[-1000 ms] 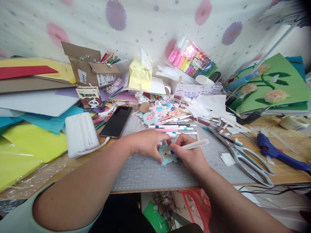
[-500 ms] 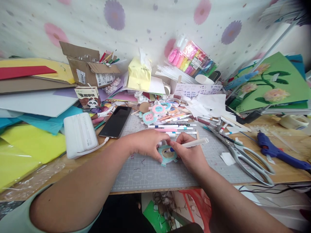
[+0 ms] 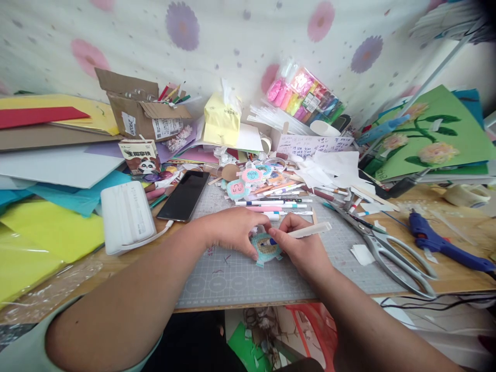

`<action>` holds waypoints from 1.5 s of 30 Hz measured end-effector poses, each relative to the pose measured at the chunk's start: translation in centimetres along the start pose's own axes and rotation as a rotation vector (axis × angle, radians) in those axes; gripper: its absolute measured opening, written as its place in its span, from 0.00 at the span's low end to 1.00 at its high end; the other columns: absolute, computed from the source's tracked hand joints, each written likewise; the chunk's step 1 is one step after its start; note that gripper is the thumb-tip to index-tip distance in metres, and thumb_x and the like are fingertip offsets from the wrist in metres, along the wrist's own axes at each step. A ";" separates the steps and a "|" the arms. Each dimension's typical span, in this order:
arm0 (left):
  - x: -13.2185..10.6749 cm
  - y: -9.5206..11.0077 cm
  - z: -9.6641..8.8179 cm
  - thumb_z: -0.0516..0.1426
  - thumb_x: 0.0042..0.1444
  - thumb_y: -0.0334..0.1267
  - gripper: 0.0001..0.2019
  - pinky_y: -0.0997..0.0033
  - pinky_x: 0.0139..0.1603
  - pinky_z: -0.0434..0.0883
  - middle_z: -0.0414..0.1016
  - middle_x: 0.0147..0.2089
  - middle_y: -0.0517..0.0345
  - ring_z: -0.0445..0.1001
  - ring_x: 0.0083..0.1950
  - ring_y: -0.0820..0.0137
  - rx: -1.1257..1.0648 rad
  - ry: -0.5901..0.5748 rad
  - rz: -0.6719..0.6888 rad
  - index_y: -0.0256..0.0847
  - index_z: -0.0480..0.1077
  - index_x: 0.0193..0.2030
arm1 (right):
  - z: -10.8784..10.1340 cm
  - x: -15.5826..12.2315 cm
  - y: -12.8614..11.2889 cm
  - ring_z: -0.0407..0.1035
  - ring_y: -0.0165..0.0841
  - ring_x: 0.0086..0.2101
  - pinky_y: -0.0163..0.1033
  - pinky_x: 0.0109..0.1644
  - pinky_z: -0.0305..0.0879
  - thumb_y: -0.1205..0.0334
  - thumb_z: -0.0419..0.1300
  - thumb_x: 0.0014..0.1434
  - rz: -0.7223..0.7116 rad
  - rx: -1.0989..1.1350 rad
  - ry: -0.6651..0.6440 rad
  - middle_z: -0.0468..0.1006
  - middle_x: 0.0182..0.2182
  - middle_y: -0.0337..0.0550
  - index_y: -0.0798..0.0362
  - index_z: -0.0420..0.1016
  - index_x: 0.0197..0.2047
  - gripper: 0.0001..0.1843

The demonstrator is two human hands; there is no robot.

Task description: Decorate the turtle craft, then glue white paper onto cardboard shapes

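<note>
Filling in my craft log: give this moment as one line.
left hand: holds teal cutout down on cutting mat | right hand: grips white pen, tip on cutout

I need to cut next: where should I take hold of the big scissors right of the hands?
Grip the scissors by their handle loops, coming from the near right: they lie flat, blades pointing away to the far left, loops toward you.
</note>
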State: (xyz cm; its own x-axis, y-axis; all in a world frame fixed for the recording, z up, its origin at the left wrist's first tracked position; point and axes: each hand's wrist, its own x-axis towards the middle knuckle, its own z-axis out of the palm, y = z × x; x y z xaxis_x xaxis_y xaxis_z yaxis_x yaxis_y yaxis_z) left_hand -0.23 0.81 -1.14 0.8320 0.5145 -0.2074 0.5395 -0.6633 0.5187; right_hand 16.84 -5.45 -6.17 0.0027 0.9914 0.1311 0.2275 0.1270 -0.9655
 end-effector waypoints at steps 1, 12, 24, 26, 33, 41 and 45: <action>0.0 0.0 0.0 0.64 0.38 0.45 0.24 0.76 0.28 0.60 0.71 0.36 0.61 0.69 0.34 0.69 -0.002 -0.002 -0.003 0.45 0.67 0.45 | 0.0 0.0 0.0 0.54 0.25 0.18 0.32 0.20 0.49 0.59 0.62 0.48 -0.002 -0.004 -0.005 0.62 0.14 0.31 0.51 0.60 0.20 0.14; 0.0 -0.2 0.1 0.64 0.38 0.45 0.26 0.76 0.29 0.61 0.72 0.38 0.60 0.69 0.35 0.69 -0.008 -0.003 0.000 0.45 0.67 0.46 | -0.1 0.0 0.4 0.55 0.26 0.17 0.33 0.20 0.51 0.59 0.61 0.50 0.007 -0.019 0.028 0.62 0.13 0.30 0.50 0.59 0.19 0.15; 0.0 -0.3 0.2 0.64 0.39 0.45 0.28 0.76 0.31 0.64 0.73 0.42 0.58 0.69 0.37 0.68 -0.012 -0.014 0.009 0.45 0.66 0.49 | -0.5 0.1 0.5 0.53 0.25 0.14 0.33 0.18 0.49 0.60 0.60 0.49 0.033 0.007 0.127 0.62 0.10 0.29 0.50 0.59 0.19 0.14; 0.0 -0.3 0.2 0.64 0.39 0.46 0.29 0.75 0.32 0.64 0.73 0.42 0.58 0.70 0.37 0.68 -0.012 -0.018 0.006 0.45 0.66 0.50 | -0.5 0.1 0.4 0.54 0.25 0.14 0.33 0.18 0.49 0.60 0.60 0.49 0.038 -0.005 0.128 0.62 0.10 0.30 0.50 0.59 0.19 0.14; 0.0 -0.4 0.2 0.64 0.38 0.46 0.28 0.76 0.31 0.64 0.73 0.41 0.59 0.70 0.36 0.68 -0.001 -0.016 0.001 0.45 0.66 0.50 | -0.4 0.1 0.4 0.56 0.26 0.15 0.32 0.19 0.52 0.59 0.61 0.48 0.041 -0.028 0.105 0.62 0.11 0.29 0.50 0.58 0.19 0.15; 0.0 -0.3 0.2 0.64 0.39 0.47 0.29 0.75 0.31 0.64 0.73 0.42 0.59 0.70 0.36 0.68 0.007 -0.016 -0.001 0.45 0.66 0.51 | -0.3 0.1 0.3 0.54 0.25 0.14 0.32 0.19 0.50 0.59 0.60 0.48 0.053 -0.025 0.121 0.62 0.11 0.29 0.50 0.58 0.19 0.14; 0.0 -0.3 0.3 0.64 0.39 0.45 0.28 0.76 0.31 0.64 0.72 0.41 0.59 0.69 0.36 0.69 -0.005 -0.014 0.001 0.45 0.66 0.50 | -0.3 0.3 0.5 0.55 0.25 0.14 0.32 0.19 0.50 0.59 0.61 0.48 0.067 -0.021 0.139 0.61 0.10 0.29 0.50 0.58 0.19 0.14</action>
State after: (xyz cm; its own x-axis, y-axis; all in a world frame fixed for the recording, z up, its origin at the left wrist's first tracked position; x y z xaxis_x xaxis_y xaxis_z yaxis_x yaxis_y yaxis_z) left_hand -0.36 0.88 -1.54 0.8342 0.5064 -0.2184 0.5381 -0.6607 0.5233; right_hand 17.27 -5.08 -6.53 0.1534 0.9833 0.0974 0.2427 0.0581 -0.9684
